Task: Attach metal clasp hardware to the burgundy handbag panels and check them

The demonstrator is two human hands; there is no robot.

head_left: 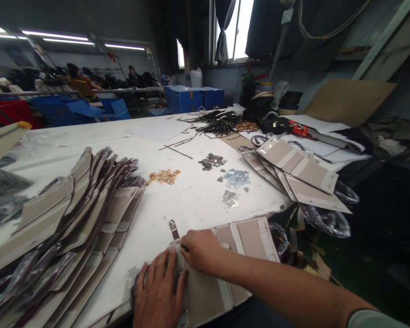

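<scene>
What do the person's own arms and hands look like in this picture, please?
Both the left hand and the right hand are bare, with no gloves, rings or watch to be seen. The right forearm is uncovered, and a pale grey-green sleeve shows at the lower right corner. The left forearm is out of frame.

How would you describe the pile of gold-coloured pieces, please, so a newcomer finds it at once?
On the white table, find the big stack of beige panels at left. Just right of its far end lies the gold pile, yellower than the greyish piles farther right.
</scene>
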